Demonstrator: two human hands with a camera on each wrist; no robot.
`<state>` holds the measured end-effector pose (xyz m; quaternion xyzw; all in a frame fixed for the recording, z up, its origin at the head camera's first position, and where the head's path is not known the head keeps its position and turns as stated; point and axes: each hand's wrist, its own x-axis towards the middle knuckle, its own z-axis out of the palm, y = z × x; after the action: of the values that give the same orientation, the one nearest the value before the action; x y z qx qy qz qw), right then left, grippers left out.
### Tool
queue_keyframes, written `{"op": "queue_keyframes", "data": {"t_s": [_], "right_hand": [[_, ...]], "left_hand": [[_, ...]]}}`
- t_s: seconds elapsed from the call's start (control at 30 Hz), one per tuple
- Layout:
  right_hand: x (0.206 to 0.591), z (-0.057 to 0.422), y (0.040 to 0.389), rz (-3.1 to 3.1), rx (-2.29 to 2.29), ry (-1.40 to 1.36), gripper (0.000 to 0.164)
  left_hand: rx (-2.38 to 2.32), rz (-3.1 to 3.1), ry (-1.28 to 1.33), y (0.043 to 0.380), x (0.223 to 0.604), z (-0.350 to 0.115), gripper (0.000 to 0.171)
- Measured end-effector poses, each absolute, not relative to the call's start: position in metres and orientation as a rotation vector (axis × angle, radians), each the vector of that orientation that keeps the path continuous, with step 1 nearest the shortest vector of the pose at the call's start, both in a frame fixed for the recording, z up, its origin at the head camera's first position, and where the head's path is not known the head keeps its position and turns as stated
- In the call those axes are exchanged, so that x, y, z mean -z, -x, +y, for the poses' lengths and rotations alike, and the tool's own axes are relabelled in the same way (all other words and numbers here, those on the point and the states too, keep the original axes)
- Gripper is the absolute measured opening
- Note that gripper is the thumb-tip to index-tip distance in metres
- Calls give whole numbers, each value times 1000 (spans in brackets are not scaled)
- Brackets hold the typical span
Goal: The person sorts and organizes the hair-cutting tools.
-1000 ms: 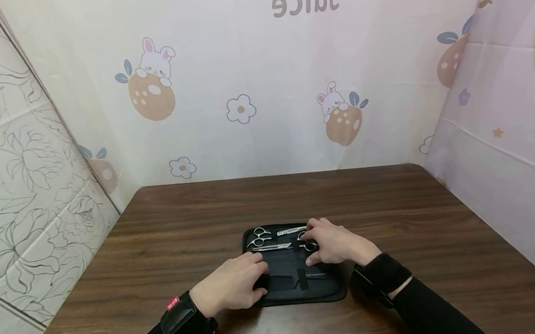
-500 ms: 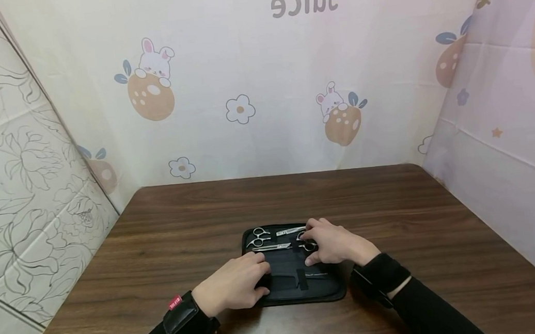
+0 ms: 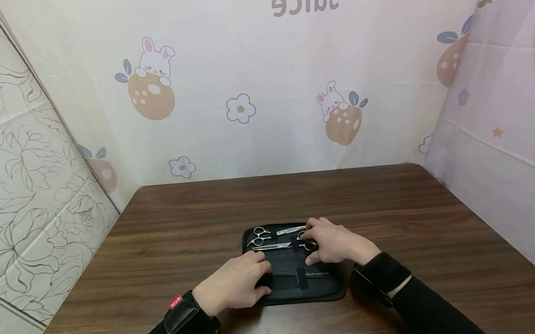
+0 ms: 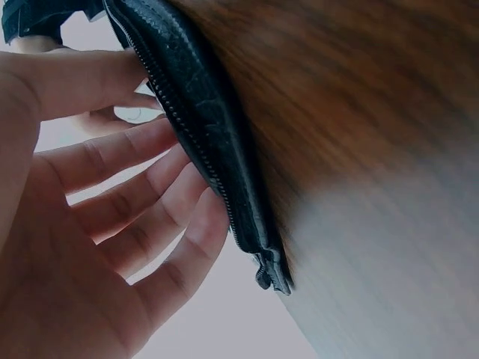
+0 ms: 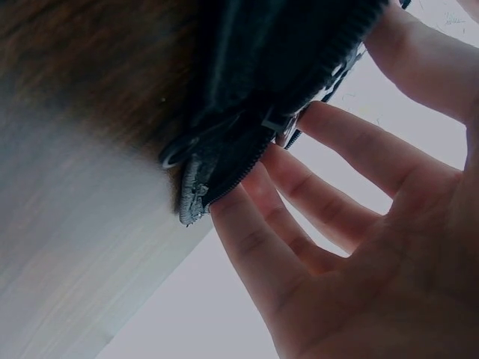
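Observation:
A flat black zip case (image 3: 279,264) lies unfolded on the table in the head view. Across its upper half are two pairs of silver scissors: one with finger rings at the upper left (image 3: 259,237), the other pair (image 3: 273,247) pointing left, its rings partly under my right fingers. My left hand (image 3: 232,283) rests at the case's left side, fingertips touching its zipped edge (image 4: 191,127) in the left wrist view. My right hand (image 3: 333,241) lies over the upper right part, fingertips against the zipped border (image 5: 232,179). A black strap (image 3: 302,278) crosses the lower half; what it holds is too dark to tell.
The brown wooden table (image 3: 182,219) extends around the case on every side. Behind it hangs a pale printed cloth (image 3: 266,146), with more patterned cloth to the left (image 3: 30,178) and right (image 3: 502,119). A zip pull (image 5: 179,149) dangles at the right edge.
My left hand has shifted very slightly right along the case. The right hand, the case and the scissors stay put.

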<state>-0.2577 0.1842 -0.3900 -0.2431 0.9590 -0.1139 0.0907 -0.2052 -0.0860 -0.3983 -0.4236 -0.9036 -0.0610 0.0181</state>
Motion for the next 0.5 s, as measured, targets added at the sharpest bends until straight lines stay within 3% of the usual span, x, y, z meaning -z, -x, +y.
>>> {"op": "queue_keyframes", "data": {"t_s": [0.5], "right_hand": [[391,186,257,2856,352,737,53]], "left_hand": [[185,-2816,1269,204,398,-87,17]]}}
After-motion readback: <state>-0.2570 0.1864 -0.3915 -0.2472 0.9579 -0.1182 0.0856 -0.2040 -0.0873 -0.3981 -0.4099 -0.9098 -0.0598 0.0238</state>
